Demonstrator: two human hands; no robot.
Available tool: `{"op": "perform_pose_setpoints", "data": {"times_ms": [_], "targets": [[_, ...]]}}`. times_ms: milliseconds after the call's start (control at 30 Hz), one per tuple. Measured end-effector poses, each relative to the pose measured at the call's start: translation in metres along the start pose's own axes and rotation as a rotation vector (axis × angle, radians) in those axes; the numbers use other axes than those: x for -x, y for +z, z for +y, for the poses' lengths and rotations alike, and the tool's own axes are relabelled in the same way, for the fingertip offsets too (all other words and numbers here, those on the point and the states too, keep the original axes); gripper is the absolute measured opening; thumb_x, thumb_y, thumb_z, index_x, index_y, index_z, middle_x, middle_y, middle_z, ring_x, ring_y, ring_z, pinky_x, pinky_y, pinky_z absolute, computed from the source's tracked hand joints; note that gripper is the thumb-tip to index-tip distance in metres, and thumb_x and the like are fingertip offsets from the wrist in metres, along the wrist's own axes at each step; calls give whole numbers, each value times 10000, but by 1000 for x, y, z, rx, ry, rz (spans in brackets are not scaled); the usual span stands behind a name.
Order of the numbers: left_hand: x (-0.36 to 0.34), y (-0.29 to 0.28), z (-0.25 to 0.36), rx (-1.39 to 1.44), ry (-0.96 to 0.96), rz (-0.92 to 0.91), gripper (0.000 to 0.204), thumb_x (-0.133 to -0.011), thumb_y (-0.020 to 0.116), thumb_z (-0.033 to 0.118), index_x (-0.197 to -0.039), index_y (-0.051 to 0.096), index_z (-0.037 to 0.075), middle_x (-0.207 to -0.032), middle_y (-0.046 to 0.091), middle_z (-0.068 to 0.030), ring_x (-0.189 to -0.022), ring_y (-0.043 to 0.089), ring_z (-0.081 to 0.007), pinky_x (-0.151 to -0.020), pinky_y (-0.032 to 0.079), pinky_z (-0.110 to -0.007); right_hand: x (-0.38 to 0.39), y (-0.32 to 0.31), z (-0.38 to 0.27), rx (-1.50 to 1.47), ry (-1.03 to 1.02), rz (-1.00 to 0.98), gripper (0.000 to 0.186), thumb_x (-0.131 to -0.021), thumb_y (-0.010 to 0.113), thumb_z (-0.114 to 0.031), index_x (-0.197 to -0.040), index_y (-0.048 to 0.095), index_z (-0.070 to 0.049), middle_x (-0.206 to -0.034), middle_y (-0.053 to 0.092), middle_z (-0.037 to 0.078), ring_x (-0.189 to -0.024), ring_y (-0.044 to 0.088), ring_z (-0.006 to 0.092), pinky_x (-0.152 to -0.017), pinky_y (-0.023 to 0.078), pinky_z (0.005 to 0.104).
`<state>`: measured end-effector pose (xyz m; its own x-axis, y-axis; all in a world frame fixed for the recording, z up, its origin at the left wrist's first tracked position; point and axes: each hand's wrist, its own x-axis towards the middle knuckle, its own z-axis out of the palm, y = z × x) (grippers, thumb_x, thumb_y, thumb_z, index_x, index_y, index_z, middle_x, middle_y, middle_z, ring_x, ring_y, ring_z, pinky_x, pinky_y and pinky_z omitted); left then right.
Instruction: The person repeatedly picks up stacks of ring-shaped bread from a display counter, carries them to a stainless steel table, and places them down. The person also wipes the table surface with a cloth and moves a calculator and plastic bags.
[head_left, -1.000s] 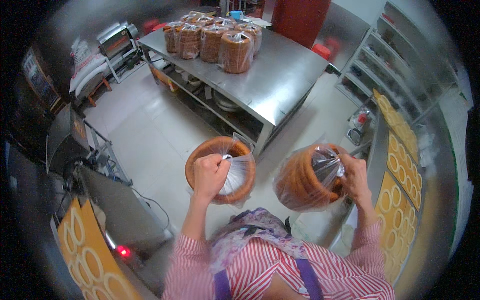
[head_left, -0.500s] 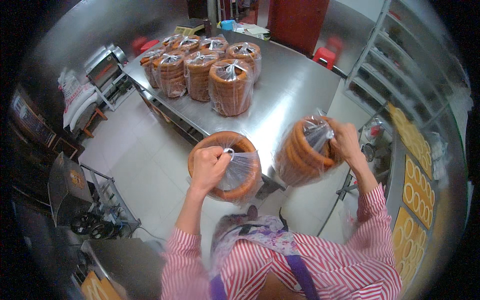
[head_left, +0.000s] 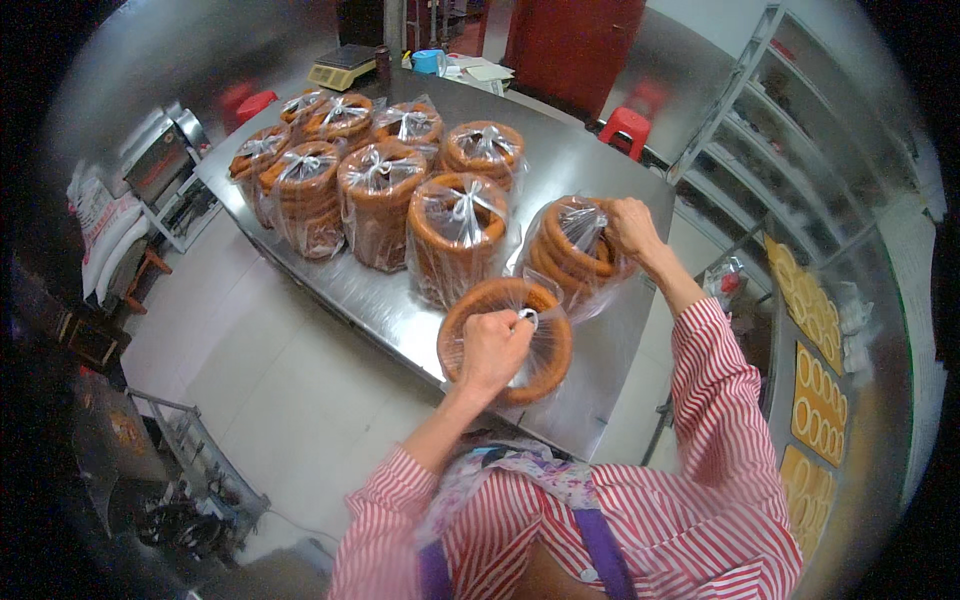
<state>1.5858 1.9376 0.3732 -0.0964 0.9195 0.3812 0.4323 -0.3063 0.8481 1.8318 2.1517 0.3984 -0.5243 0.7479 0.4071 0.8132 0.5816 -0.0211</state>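
Head view: two clear plastic bags of stacked brown rings, left bag [head_left: 552, 365] and right bag [head_left: 562, 258], have been brought from above the floor to the near end of the silver metal tabletop [head_left: 585, 170]; the carry is thus judged nearly complete. Left bag: suspended below the left hand [head_left: 493, 350], its neck gripped in closed fingers, at the tabletop's near end. Right bag: tilted, below and left of the right hand [head_left: 633, 228], likewise gripped; contact with the tabletop cannot be told. Further bagged ring stacks [head_left: 380, 215]: set on the tabletop's left portion.
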Motion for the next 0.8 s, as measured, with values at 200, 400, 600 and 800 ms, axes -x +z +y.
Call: {"op": "perform_pose_setpoints", "data": {"times_ms": [200, 400, 600, 800], "targets": [[-39, 12, -32, 93, -33, 67, 337, -819, 591, 146, -565, 508, -58, -449, 427, -153, -387, 406, -173, -423, 336, -368, -60, 31, -14, -9, 154, -111, 476, -703, 540, -16, -1146, 655, -144, -789, 621, 241, -734, 604, 413, -677, 493, 476], [-61, 14, -44, 164, -185, 19, 338, -834, 594, 158, -586, 514, -57, -505, 471, -203, -427, 480, -282, -458, 363, -419, -75, 66, -9, -10, 130, -1, 495, -686, 564, 12, -1173, 612, -68, -849, 631, 250, -786, 614, 415, -732, 491, 485], [-70, 25, -42, 207, -260, 21, 329, -852, 598, 166, -614, 537, -52, -537, 508, -220, -456, 528, -323, -481, 389, -434, -78, 79, -12, -187, 242, 36, 486, -681, 554, 28, -1157, 614, -48, -997, 638, 249, -919, 621, 418, -817, 485, 475], [-68, 47, -51, 248, -276, 76, 399, -908, 581, 245, -624, 545, -32, -480, 508, -80, -411, 517, -135, -417, 404, -331, -19, 50, -32, -458, 351, 160, 452, -803, 552, -34, -1253, 530, -16, -1221, 578, 215, -1061, 595, 370, -924, 466, 390]]}}
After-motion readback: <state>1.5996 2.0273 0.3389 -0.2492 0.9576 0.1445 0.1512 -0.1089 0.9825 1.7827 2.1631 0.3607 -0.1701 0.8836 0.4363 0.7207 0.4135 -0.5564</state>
